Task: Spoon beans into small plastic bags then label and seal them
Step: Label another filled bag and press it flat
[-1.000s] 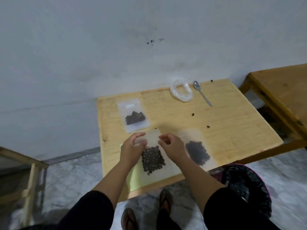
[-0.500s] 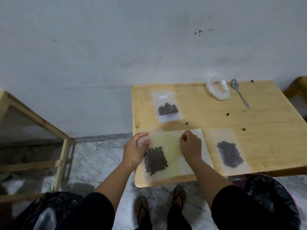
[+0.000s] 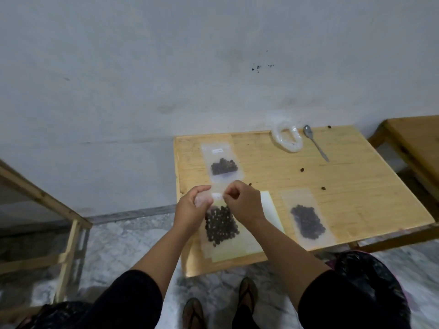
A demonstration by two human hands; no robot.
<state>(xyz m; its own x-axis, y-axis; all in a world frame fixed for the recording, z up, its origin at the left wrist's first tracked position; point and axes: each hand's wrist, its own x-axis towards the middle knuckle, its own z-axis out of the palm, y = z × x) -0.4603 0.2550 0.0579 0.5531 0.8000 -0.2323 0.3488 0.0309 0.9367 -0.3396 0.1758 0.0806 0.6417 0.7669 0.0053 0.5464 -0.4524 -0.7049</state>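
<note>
A small clear bag of dark beans lies over a pale yellow sheet near the table's front edge. My left hand pinches the bag's upper left corner. My right hand pinches the top edge, where a small white label shows between my two hands. A second filled bag lies flat to the right. A third bag, with a white label, lies further back.
The wooden table stands against a grey wall. A spoon and an empty crumpled plastic bag lie at the back. Loose beans dot the top. Another wooden table stands right, a wooden frame left, a black bag below.
My right hand has moved left along the bag's top edge and now sits close to my left hand. The white label now shows between them. The camera view has shifted.
</note>
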